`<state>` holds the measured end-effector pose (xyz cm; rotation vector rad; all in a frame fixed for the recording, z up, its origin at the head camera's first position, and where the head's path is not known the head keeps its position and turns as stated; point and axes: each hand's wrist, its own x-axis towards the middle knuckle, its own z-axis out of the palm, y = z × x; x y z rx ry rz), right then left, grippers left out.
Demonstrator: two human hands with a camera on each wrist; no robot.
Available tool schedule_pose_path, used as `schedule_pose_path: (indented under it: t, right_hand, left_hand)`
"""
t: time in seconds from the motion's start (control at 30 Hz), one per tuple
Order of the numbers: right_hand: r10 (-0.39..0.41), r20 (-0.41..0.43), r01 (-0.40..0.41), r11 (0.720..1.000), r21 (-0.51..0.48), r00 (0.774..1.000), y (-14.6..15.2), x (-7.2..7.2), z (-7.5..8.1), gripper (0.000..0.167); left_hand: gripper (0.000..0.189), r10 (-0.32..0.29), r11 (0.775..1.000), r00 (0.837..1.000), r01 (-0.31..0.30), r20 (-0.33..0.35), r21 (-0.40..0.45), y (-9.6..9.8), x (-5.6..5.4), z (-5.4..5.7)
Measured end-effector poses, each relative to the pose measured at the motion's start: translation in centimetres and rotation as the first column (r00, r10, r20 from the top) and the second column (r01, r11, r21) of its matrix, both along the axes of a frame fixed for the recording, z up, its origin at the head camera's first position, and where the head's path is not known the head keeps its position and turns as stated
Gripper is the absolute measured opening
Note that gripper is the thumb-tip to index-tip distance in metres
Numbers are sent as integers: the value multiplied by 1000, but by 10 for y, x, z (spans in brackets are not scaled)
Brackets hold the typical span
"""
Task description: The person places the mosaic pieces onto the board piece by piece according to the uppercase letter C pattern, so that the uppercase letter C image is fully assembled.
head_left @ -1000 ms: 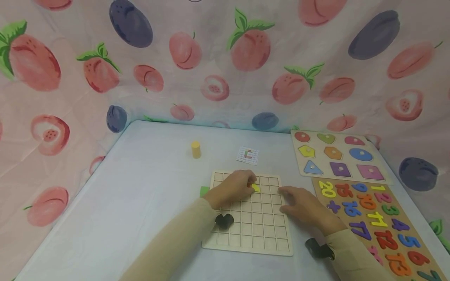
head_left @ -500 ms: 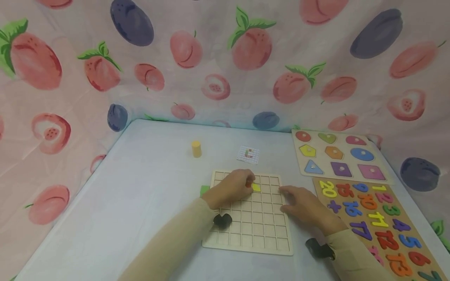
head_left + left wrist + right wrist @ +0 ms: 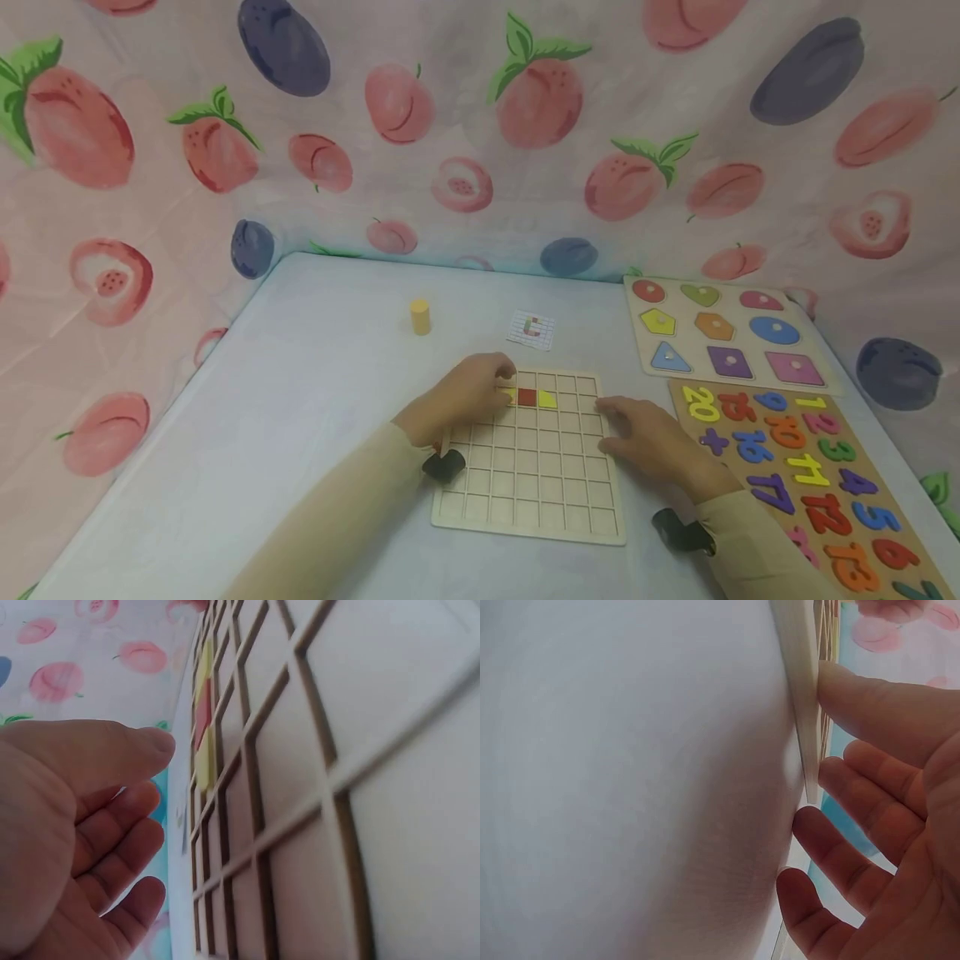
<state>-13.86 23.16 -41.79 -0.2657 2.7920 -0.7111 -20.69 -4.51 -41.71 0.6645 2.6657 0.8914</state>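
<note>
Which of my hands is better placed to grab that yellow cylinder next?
Left, probably. Your left hand is nearer the yellow cylinder and looks empty. Your right hand is by the right edge of the board, so it would likely have to reach past the left.

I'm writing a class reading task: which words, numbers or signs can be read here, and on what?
On the number board:
"1"
"2"
"3"
"4"
"5"
"6"
"7", cut off
"9"
"10"
"11"
"12"
"13"
"15"
"16"
"17"
"20"
"+"
Pink numeral: partly hidden, unreadable.
Paper card: any text too small.
</note>
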Motion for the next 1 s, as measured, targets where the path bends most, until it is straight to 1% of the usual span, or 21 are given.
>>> schedule_pose_path:
  t: [0.13, 0.3, 0.43, 0.53, 0.63, 0.87, 1.0]
  right_hand:
    - [9, -10, -9, 1000, -4, 1000, 1, 0, -1, 58]
    - [9, -13, -9, 1000, -7, 1000, 1, 0, -1, 57]
    - [6, -6, -6, 1000, -6, 1000, 1, -1, -1, 57]
    - [4, -5, -4, 1000, -6, 1000, 1, -1, -2, 58]
    - [5, -11, -5, 1000, -2, 1000, 2, -1, -2, 57]
    - [6, -11, -6, 1000, 4, 1000, 1, -1, -1, 57]
    - [7, -3, -7, 1000, 1, 1000, 1, 0, -1, 58]
  left_hand:
    - [39, 27, 1000, 1000, -28, 15, 5, -13, 2, 3]
    - [40, 66, 998, 998, -66, 19, 22, -31, 5, 6]
    - [40, 110, 994, 994, -110, 18, -9, -44, 7, 6]
    - [40, 121, 992, 993, -120, 11, -40, -53, 8, 5]
    - [42, 129, 990, 991, -128, 18, -60, -62, 9, 4]
    - [41, 156, 985, 988, -153, 23, -86, -77, 14, 2]
    - [42, 172, 982, 984, -168, 37, -92, -84, 15, 1]
